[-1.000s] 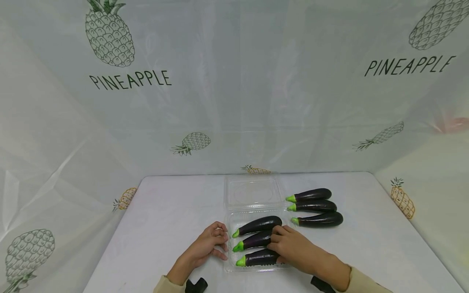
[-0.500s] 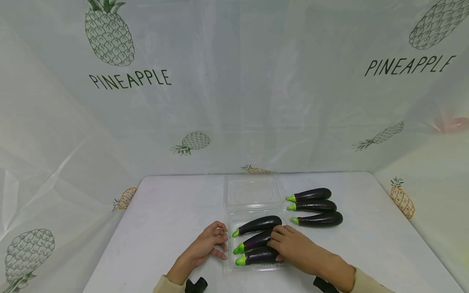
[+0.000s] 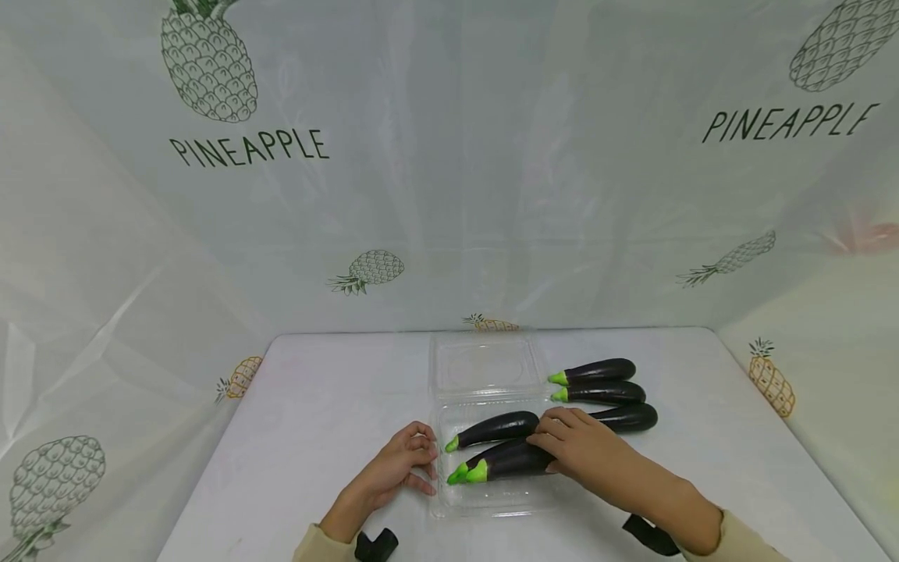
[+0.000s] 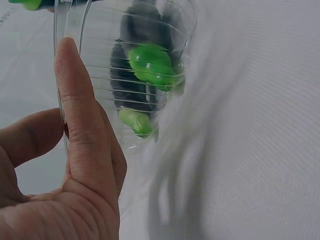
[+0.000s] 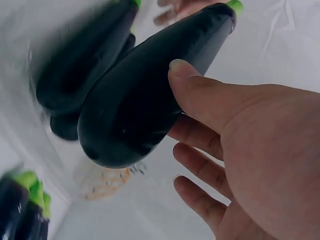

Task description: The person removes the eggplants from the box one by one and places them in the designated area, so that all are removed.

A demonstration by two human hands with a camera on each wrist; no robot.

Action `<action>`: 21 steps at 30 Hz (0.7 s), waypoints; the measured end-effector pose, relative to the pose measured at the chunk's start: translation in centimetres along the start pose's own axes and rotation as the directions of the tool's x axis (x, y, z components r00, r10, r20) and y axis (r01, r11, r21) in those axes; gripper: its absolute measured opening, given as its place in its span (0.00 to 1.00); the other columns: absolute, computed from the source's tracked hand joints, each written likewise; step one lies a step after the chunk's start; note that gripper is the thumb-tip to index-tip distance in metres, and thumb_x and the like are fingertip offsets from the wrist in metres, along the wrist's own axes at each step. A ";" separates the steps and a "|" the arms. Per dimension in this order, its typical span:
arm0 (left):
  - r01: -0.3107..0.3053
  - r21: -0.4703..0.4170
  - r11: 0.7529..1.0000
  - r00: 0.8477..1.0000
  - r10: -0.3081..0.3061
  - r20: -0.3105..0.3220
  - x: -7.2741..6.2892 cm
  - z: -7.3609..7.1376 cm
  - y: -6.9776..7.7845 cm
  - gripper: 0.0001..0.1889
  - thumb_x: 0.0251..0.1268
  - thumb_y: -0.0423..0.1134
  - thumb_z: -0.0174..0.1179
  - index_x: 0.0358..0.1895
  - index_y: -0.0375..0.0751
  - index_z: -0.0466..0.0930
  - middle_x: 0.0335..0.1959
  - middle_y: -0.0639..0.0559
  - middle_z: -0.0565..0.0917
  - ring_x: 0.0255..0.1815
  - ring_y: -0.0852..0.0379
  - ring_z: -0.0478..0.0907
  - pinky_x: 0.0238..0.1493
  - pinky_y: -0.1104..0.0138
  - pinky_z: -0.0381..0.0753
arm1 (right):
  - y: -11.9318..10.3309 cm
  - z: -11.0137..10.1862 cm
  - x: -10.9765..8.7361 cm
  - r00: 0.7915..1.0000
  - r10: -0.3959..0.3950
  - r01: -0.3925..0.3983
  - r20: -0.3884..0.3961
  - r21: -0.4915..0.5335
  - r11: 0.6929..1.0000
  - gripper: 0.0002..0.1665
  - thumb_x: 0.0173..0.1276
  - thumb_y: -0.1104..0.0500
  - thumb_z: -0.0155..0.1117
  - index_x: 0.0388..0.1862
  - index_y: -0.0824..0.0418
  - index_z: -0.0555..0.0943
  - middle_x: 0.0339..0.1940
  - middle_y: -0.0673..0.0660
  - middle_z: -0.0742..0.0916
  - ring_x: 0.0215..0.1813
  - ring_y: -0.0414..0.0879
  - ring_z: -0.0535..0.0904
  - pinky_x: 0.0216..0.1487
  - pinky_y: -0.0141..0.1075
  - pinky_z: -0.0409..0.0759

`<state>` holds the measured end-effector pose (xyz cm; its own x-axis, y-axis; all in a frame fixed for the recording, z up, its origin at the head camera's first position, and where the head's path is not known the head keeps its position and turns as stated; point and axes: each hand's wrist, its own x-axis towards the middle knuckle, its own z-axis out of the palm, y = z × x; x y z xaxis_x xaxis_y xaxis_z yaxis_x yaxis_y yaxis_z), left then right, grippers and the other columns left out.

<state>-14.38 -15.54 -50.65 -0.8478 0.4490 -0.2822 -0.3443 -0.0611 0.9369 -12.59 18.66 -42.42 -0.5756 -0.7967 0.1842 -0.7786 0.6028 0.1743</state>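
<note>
My right hand grips a dark eggplant with a green stem, thumb on one side and fingers on the other. In the head view it is above the clear plastic container; the right wrist view shows the eggplant raised off its neighbours. Two other eggplants lie in the container: one at the back, and one mostly hidden under the held eggplant. My left hand is at the container's left edge; in the left wrist view its thumb and index finger pinch the rim.
The container's clear lid lies folded back behind it. To the right, several eggplants lie side by side on the white table, the nearest partly covered by my right hand. A pineapple-print sheet hangs behind.
My right hand has lifted the front eggplant from the container's near side and moved it back and to the right, over the middle one. My left hand has stayed put.
</note>
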 end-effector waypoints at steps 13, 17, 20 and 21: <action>-0.002 0.006 1.000 1.000 0.002 0.000 0.0 0.0 -0.1 0.12 0.79 0.29 0.54 0.57 0.31 0.64 0.38 0.51 0.74 0.34 0.57 0.78 0.30 0.65 0.90 | 3.8 -0.9 -3.5 0.969 0.002 -0.015 -0.245 -0.050 0.999 0.32 0.44 0.53 0.88 0.51 0.56 0.86 0.48 0.49 0.86 0.54 0.51 0.81 0.53 0.48 0.86; -0.006 0.004 1.000 1.000 0.006 -0.003 0.0 0.1 -0.1 0.12 0.78 0.30 0.55 0.57 0.33 0.65 0.38 0.51 0.74 0.34 0.56 0.78 0.29 0.65 0.90 | 4.8 -1.1 -4.8 0.969 0.020 -0.036 -0.247 -0.061 0.998 0.33 0.43 0.55 0.88 0.50 0.58 0.86 0.47 0.50 0.86 0.53 0.52 0.81 0.52 0.50 0.87; -0.003 0.003 1.000 1.000 0.003 -0.005 -0.1 0.2 0.0 0.12 0.78 0.30 0.55 0.57 0.33 0.65 0.38 0.51 0.74 0.34 0.56 0.78 0.29 0.65 0.90 | 5.4 -1.2 -5.8 0.970 0.042 -0.060 -0.240 -0.067 0.996 0.32 0.44 0.56 0.86 0.51 0.59 0.86 0.48 0.51 0.86 0.52 0.53 0.82 0.51 0.50 0.87; -0.003 0.004 1.000 1.000 0.003 -0.005 -0.1 0.2 0.1 0.12 0.78 0.30 0.55 0.57 0.33 0.65 0.38 0.51 0.74 0.34 0.56 0.78 0.29 0.65 0.90 | 5.7 -1.2 -6.1 0.970 0.049 -0.068 -0.238 -0.069 0.995 0.30 0.47 0.54 0.84 0.51 0.59 0.87 0.48 0.51 0.86 0.52 0.53 0.82 0.51 0.50 0.87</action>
<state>-14.26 -15.39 -50.52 -0.8509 0.4443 -0.2803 -0.3401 -0.0592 0.9385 -13.19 27.02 -41.42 -0.5372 -0.7328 0.4177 -0.7187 0.6569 0.2279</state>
